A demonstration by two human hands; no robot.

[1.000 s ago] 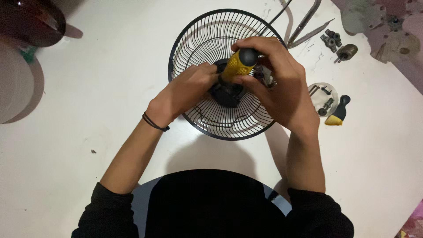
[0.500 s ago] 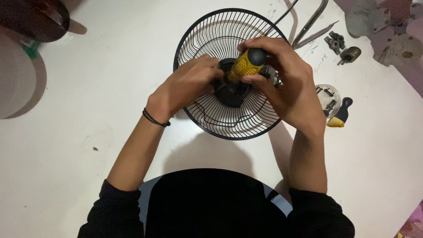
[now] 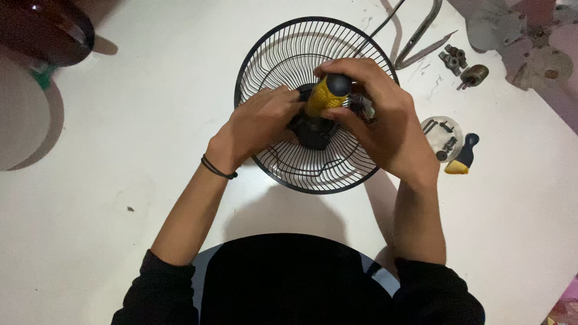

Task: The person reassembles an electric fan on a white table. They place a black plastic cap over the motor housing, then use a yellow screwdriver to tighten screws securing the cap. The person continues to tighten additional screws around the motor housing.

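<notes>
Head view, looking down on a white table (image 3: 120, 120). Black wire fan guard (image 3: 283, 60) lying dish-up near the far middle of the table, round black hub (image 3: 313, 129) at its centre. Right hand (image 3: 379, 120) over the hub, fingers closed around a screwdriver with yellow-and-black handle (image 3: 328, 93); handle standing roughly upright, tip hidden down at the hub. Left hand (image 3: 259, 123) inside the guard on the near-left side, fingers curled against the hub; whether actually gripping it, cannot tell. Thin black band (image 3: 218, 168) on the left wrist. To the right of the guard: small clear round dish (image 3: 442, 129) with dark screws, a second short yellow-and-black tool (image 3: 463, 156) just beside it. Farther back right: small metal parts (image 3: 463, 66) and bent metal rods (image 3: 415, 36). Dark brown rounded object (image 3: 42, 30) at the far left corner.
</notes>
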